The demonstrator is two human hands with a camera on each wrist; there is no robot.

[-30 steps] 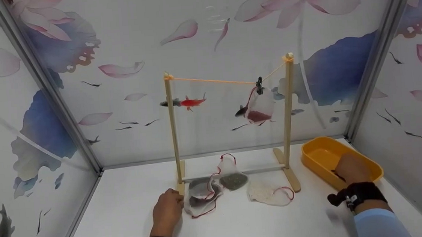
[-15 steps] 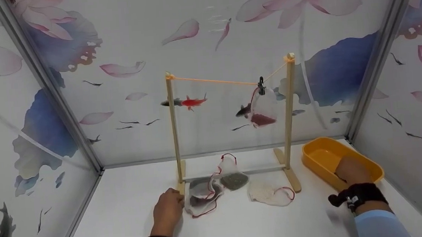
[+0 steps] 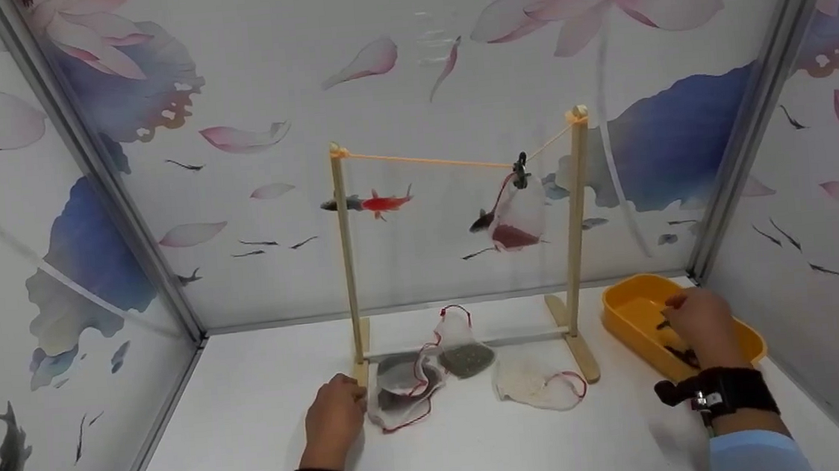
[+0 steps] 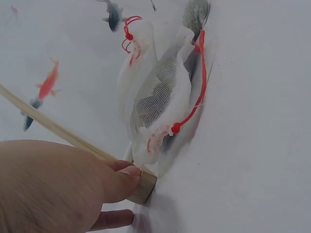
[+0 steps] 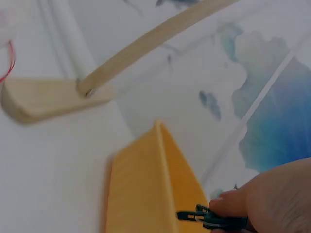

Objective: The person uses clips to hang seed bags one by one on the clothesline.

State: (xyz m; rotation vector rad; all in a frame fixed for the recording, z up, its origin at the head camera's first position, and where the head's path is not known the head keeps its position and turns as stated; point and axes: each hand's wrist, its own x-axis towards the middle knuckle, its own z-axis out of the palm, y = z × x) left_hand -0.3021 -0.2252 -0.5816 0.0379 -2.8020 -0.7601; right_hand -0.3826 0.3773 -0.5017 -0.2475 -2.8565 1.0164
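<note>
My left hand (image 3: 334, 422) grips the front end of the wooden foot (image 4: 143, 188) at the stand's left side, thumb on top. Over the yellow tray (image 3: 626, 340), my right hand (image 3: 705, 324) pinches a dark green clip (image 5: 214, 218) between thumb and fingers. More dark clips (image 3: 682, 355) lie in the tray below it. An orange string (image 3: 421, 162) runs between the stand's two posts. From it hangs a mesh drawstring bag (image 3: 517, 220) with reddish contents, held by a black clip (image 3: 520, 171) near the right post.
On the white table lie several drawstring bags: a grey-filled one (image 3: 402, 392) by the left foot, a green-filled one (image 3: 467, 360) at the crossbar, and a pale one (image 3: 525, 386) near the right foot (image 3: 581, 357). Printed walls (image 3: 258, 278) enclose the table at the back and sides.
My right hand has risen from the bottom of the yellow tray, now with a clip between its fingers. The hanging bag sways slightly. My left hand has stayed on the stand's foot.
</note>
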